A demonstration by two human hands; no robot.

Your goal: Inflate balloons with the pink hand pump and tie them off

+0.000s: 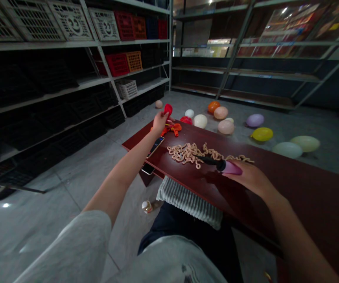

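Note:
At the table's far left end my left hand [160,121] is closed on a red balloon [168,110], which looks limp. Below it lie deflated orange and red balloons [175,129]. My right hand [247,175] is wrapped round a pink and black pump [231,168] whose dark nozzle points left. The nozzle tip is over a pile of beige twisted strands [187,152] on the dark red table [205,181]. The two hands are well apart.
A phone [157,145] lies near the table's left edge, another phone [148,169] on a ledge below. Inflated balloons [200,121] rest on the floor beyond the table. A bottle [147,206] stands on the floor. Shelves with crates [104,24] line the left.

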